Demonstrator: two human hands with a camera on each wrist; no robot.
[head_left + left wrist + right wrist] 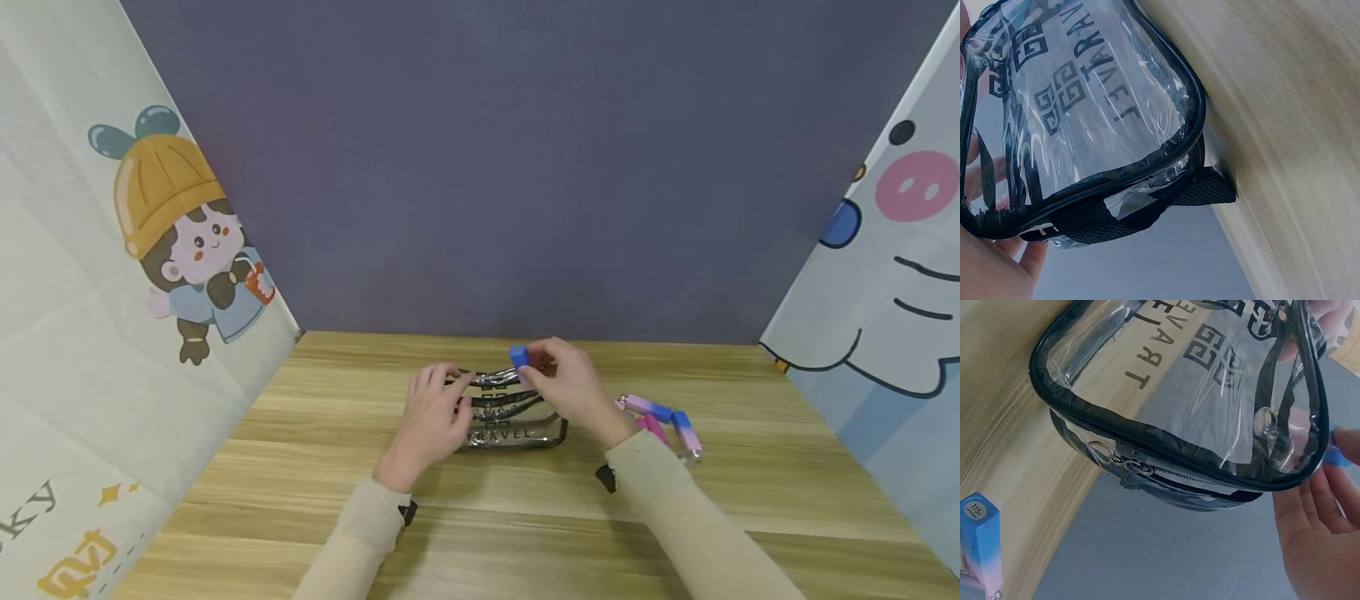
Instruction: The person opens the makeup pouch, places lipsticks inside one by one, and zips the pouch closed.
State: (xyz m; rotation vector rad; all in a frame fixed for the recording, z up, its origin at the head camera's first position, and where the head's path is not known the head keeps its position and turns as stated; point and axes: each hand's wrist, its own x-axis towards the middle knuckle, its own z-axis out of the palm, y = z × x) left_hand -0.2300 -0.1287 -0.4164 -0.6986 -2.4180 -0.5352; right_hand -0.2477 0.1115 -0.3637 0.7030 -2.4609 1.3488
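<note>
Tabletop: Wood-grain table (480,533) spreads beneath both hands.
Backdrop: A dark grey-violet panel (480,167) stands beyond the grip.
Side sheets: Far left of the grip, a pale printed sheet (60,275) shows a cartoon child in a yellow beanie (165,192); far right, another carries a pink-snouted figure (918,185).
Right hand: The right hand (573,383) pinches a blue box (518,357), paler at its lower end, between thumb and fingers at the pouch's right end.
Left hand: The left hand (429,417) grips the left end of the clear pouch (510,436), thumb and fingers about its edge.
Pouch: Black-trimmed, it sits between the hands, zip pulls (1135,467) on the end below the right hand's grip.
Right of the grip: Blue-and-pink boxes (686,432) lie on the table beside magenta tubes (654,428).
Lettering: "TRAVEL" runs across the pouch below square key-pattern emblems.
Box sticker: "115" reads on one tabletop box; the smaller print is illegible.
Left sheet: Partial letters "ky" show.
</note>
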